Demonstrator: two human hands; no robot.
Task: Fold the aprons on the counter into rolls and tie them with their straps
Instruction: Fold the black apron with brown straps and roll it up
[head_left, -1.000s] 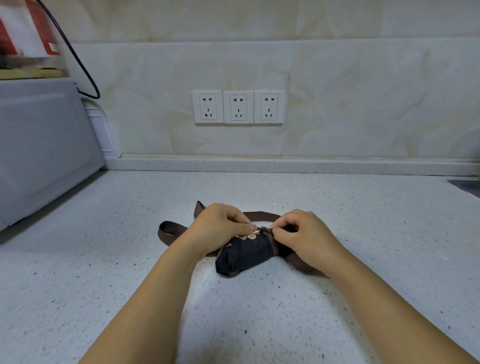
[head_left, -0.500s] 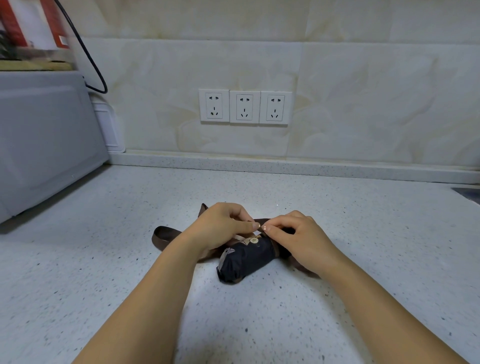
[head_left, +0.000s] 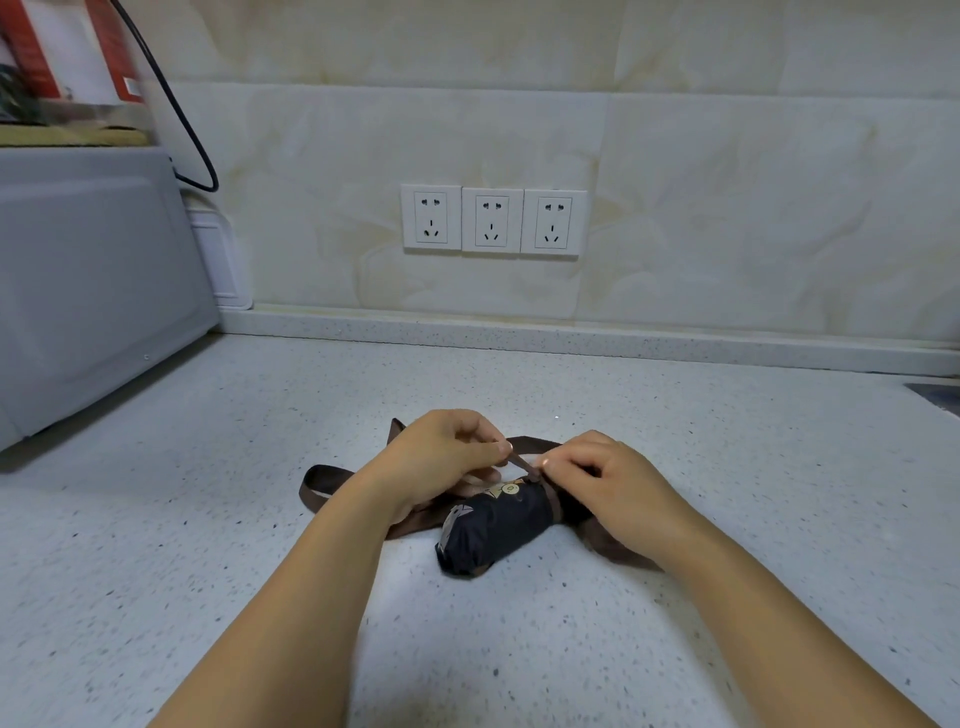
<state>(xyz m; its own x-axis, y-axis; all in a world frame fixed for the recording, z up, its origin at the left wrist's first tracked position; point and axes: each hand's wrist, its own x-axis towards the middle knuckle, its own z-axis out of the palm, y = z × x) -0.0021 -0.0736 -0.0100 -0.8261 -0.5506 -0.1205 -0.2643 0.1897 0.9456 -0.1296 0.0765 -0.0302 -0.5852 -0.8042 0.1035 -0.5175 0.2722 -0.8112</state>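
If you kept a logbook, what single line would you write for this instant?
stage: tying strap | left hand: pinches strap | right hand: pinches strap | apron roll: on counter, strap round it

L hand (head_left: 441, 457) & R hand (head_left: 618, 480) both bare, forearms (head_left: 291, 597) bare to frame edge.

Draws left hand (head_left: 441, 457) slightly away from right hand (head_left: 618, 483); pulls short strap (head_left: 522, 464) length taut between them, above apron roll (head_left: 498, 530).
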